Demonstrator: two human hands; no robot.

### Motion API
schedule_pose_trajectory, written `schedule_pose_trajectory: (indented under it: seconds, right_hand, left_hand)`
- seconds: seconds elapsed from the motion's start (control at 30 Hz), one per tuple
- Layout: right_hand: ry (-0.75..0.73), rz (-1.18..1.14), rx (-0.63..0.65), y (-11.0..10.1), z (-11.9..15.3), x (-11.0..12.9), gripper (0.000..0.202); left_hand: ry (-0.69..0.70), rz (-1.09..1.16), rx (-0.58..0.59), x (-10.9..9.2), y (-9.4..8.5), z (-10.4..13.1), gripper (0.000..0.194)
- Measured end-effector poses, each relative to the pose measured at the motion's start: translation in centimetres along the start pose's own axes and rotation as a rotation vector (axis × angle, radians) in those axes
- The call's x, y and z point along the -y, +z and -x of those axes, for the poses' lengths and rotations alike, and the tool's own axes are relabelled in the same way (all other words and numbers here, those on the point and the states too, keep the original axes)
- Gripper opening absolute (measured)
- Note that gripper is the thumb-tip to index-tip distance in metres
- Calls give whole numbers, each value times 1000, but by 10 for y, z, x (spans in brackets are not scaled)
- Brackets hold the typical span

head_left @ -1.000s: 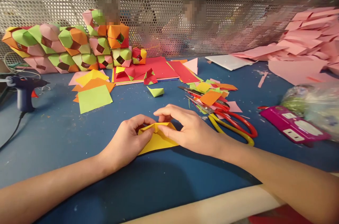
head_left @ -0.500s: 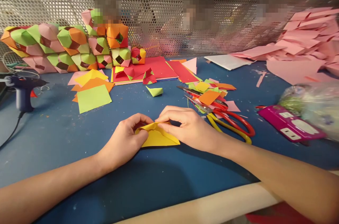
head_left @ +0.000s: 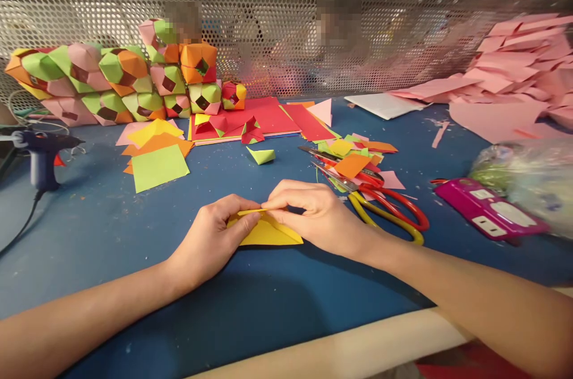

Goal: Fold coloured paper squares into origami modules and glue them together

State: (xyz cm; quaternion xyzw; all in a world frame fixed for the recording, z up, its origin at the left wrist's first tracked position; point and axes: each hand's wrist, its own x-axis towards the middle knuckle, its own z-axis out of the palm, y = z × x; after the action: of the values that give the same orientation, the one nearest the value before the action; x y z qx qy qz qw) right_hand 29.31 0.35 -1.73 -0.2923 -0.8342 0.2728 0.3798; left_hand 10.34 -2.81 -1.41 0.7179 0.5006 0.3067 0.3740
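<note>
A yellow sheet of paper, partly folded, lies between my hands near the front of the blue table. My left hand pinches its upper edge from the left, thumb laid on the paper. From the right, my right hand pinches the same edge, its fingertips touching those of the left hand. Part of the sheet is hidden under the fingers. Just beyond sits a small folded green paper piece. Two pairs of scissors, one with red handles and one with yellow handles, lie right of my right hand.
Folded paper balls are stacked at the back left. A glue gun stands far left, near a green square sheet. Paper scraps lie by the scissors. A magenta power strip and pink paper pile are at right.
My left thumb has slid up and right toward the paper's top edge, and that edge now looks flatter. My right hand has barely moved.
</note>
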Motion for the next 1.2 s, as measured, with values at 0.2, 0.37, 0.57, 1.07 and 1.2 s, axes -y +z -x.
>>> schedule_pose_trajectory:
  seconds: [0.2, 0.37, 0.57, 1.07, 1.2]
  right_hand:
    - [-14, -6, -3, 1, 1, -3, 11]
    - [-19, -1, -21, 3, 1, -3, 12]
    - [-4, 6, -13, 1, 0, 2, 11]
    - [312, -55, 20, -2, -3, 6, 8]
    - [335, -68, 16, -3, -3, 9, 9]
  left_hand:
    - [49, -6, 6, 1, -1, 0, 22]
    - [77, -21, 8, 0, -4, -1, 25]
    - [22, -73, 49, -6, -10, -6, 23]
    - [-132, 81, -43, 0, -10, -8, 31]
    - [-116, 33, -37, -2, -9, -7, 30]
